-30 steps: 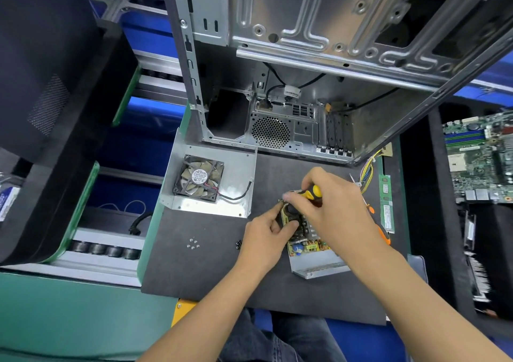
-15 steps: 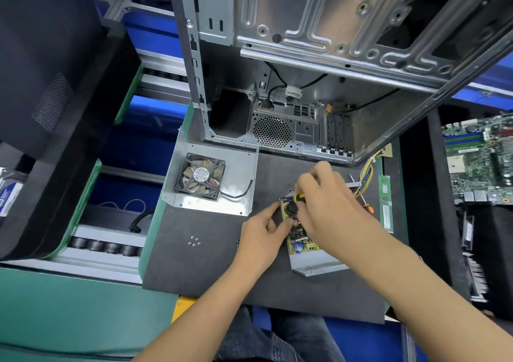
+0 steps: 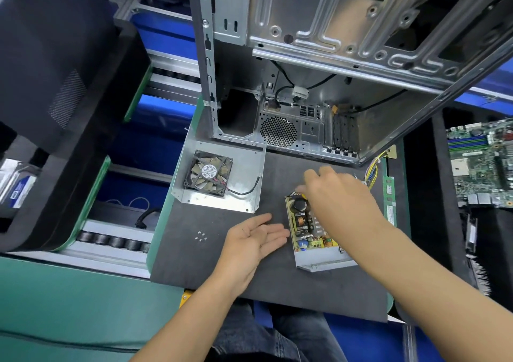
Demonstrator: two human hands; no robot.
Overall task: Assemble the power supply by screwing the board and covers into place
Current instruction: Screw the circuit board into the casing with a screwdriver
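Open computer case (image 3: 319, 64) standing at back of dark mat (image 3: 211, 261). Bare motherboard (image 3: 480, 164) lying far right. Green memory stick (image 3: 389, 200) along mat's right edge. Roller conveyor (image 3: 111, 241) at left.

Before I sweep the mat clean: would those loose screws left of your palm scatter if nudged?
Probably. The screws look tiny and rounded, lying loose on the flat mat, so they would likely roll apart. They seem light enough to flick away, and awkward to pinch singly.

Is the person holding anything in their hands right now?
No. The left hand lies open, palm up, empty. The right hand is blurred over the board; no grip shows.
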